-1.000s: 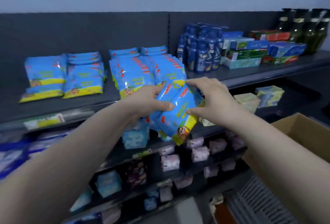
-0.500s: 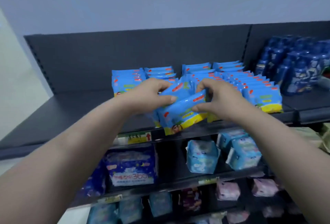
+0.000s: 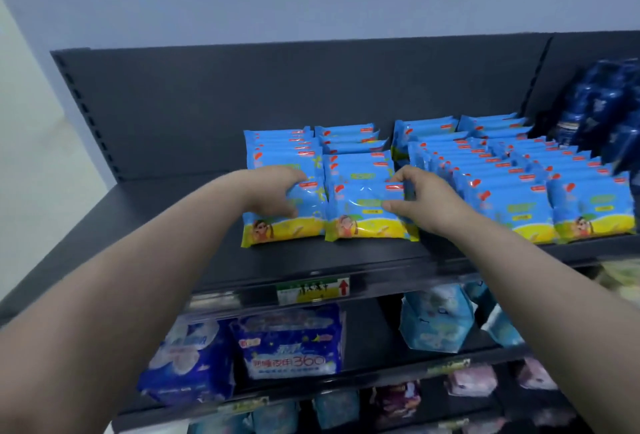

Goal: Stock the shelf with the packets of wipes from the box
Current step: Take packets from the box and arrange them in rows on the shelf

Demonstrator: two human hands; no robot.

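Blue and yellow packets of wipes lie in rows on the dark top shelf (image 3: pixel 346 260). My left hand (image 3: pixel 277 191) grips the front packet of the left row (image 3: pixel 294 225), thumb on its face and fingers over its top edge. My right hand (image 3: pixel 419 198) holds the front packet of the neighbouring row (image 3: pixel 360 219) by its right edge, thumb on the front. Both packets lean against the rows behind them. Further rows of wipes packets (image 3: pixel 519 184) fill the shelf to the right. The box is out of view.
Dark blue bottles (image 3: pixel 609 115) stand at the top shelf's right end. The shelf's left part (image 3: pixel 156 219) is bare. Lower shelves hold white and blue packs (image 3: pixel 291 343), light blue packs (image 3: pixel 436 322) and pink packs (image 3: pixel 471 381). A price label (image 3: pixel 311 290) sits on the shelf edge.
My hands carried two packets forward from mid-air and set them down side by side at the front of the left rows. The view shifted left and up towards the shelf.
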